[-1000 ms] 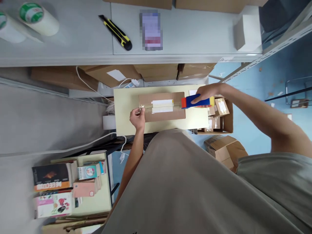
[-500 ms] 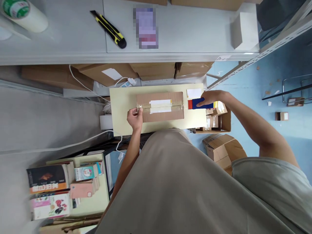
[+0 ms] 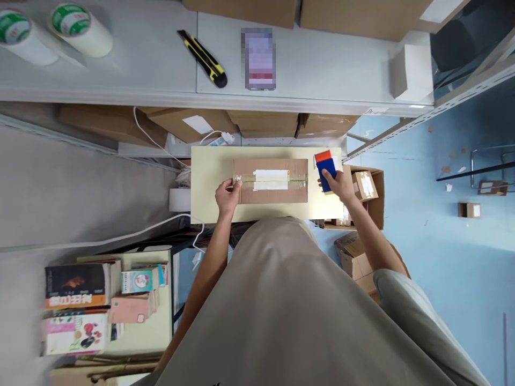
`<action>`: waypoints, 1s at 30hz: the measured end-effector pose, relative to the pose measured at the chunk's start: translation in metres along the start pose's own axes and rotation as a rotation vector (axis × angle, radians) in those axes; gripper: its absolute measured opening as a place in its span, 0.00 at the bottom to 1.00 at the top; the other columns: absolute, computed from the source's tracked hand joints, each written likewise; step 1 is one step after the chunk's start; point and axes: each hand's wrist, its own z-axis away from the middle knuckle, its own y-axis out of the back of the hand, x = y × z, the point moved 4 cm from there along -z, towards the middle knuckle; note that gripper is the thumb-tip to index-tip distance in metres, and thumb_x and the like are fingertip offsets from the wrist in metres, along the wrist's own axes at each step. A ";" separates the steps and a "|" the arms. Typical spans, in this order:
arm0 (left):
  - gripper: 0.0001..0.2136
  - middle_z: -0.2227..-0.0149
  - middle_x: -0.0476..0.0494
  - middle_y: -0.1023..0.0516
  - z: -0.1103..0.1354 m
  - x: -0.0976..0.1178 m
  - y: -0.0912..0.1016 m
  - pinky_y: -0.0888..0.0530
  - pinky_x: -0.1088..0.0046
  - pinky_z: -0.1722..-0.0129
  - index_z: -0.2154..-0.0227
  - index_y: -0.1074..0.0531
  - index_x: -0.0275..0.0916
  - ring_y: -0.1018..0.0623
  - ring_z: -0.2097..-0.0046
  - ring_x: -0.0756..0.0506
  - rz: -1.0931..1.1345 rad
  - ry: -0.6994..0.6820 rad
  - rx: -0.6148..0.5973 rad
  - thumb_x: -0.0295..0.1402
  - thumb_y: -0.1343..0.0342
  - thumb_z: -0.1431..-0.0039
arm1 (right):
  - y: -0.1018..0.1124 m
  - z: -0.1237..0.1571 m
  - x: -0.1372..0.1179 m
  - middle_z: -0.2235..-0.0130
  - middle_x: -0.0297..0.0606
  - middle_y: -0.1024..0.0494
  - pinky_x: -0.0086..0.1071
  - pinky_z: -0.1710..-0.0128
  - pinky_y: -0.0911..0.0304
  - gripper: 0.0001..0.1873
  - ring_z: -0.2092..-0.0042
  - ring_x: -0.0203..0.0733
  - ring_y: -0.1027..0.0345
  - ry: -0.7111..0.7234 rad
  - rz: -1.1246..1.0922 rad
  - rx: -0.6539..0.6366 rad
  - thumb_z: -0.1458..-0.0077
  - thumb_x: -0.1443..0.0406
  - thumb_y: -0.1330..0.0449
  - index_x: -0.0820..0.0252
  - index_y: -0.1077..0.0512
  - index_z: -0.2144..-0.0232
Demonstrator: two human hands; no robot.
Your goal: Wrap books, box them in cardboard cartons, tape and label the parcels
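Note:
A long cardboard box (image 3: 277, 195) lies on the pale yellow table (image 3: 211, 206). White labels (image 3: 271, 175) and clear tape run along the middle of its top. My left hand (image 3: 227, 196) is closed on the box's left end, thumb on top near the tape. To the right of the box, my right hand (image 3: 337, 183) grips a flat blue block with a red-orange end (image 3: 326, 170), its kind not clear to me. The block is tilted, red-orange end away from me, over the table's right part, apart from the box.
A yellow-black utility knife (image 3: 205, 60), a blurred-out phone-like item (image 3: 259, 59) and tape rolls (image 3: 80, 31) lie on the grey shelf (image 3: 161, 75). An open carton (image 3: 378, 201) holding parcels stands right of the table. Books (image 3: 76, 284) are stacked at lower left.
My right hand has swung the blue block from lying sideways to pointing away from me, and the forearm has come in closer. My left hand keeps its hold on the box. The view has shifted slightly.

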 end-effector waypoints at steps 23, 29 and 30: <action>0.15 0.52 0.38 0.13 0.029 -0.036 0.050 0.15 0.60 0.48 0.57 0.13 0.42 0.15 0.61 0.41 -0.023 -0.121 0.094 0.47 0.31 0.36 | -0.103 0.064 0.030 0.69 0.37 0.18 0.38 0.65 0.24 0.46 0.67 0.42 0.26 0.062 -0.664 0.087 0.55 0.21 0.30 0.55 0.27 0.65; 0.15 0.47 0.32 0.13 0.029 -0.035 0.044 0.17 0.55 0.39 0.50 0.14 0.39 0.13 0.56 0.36 -0.091 -0.061 0.181 0.37 0.34 0.37 | -0.127 0.063 0.039 0.65 0.37 0.15 0.38 0.62 0.20 0.49 0.65 0.45 0.20 0.117 -0.689 0.056 0.58 0.20 0.31 0.55 0.26 0.61; 0.17 0.46 0.31 0.13 0.032 -0.036 0.043 0.18 0.54 0.38 0.48 0.14 0.39 0.12 0.52 0.34 -0.071 -0.051 0.187 0.36 0.33 0.38 | -0.131 0.065 0.041 0.65 0.38 0.14 0.38 0.63 0.20 0.50 0.64 0.46 0.19 0.112 -0.694 0.031 0.59 0.20 0.31 0.55 0.26 0.60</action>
